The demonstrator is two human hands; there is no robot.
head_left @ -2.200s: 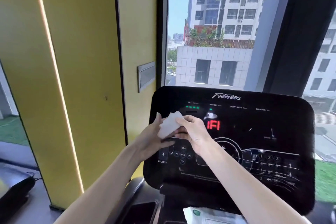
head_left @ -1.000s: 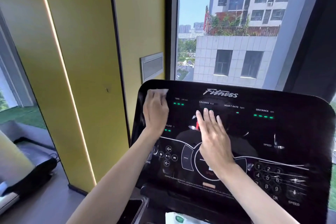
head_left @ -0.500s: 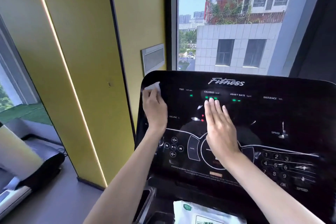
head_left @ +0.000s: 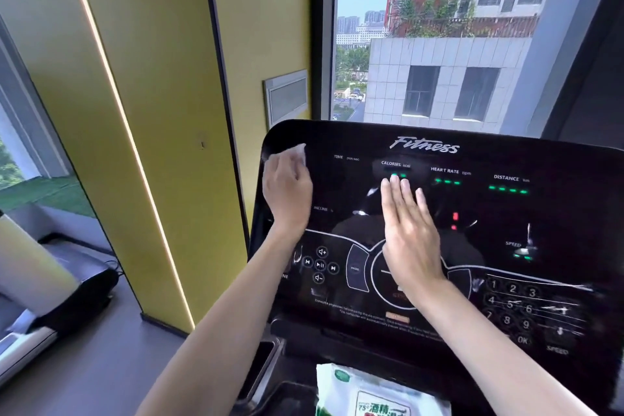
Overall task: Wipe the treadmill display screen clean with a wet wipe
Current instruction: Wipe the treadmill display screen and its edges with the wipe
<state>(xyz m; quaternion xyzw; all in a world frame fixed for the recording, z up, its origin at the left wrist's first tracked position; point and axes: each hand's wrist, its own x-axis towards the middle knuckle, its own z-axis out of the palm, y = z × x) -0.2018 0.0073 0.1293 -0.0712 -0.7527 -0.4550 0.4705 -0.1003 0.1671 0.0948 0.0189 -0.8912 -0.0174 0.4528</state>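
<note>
Here: wet wipe [head_left: 300, 153], white and crumpled, at the upper left corner of the display screen [head_left: 506, 223].
The screen's long axis runs left to right, and its glossy black face tilts up toward the person, with green and red readouts lit. The left hand [head_left: 287, 191] presses the wipe to the glass, fingers together over it, so only a corner shows. The right hand [head_left: 408, 233] lies flat mid-screen, fingers straight and close together. The console tray [head_left: 290, 393] below holds a white-and-green wipes pack [head_left: 371, 395].
</note>
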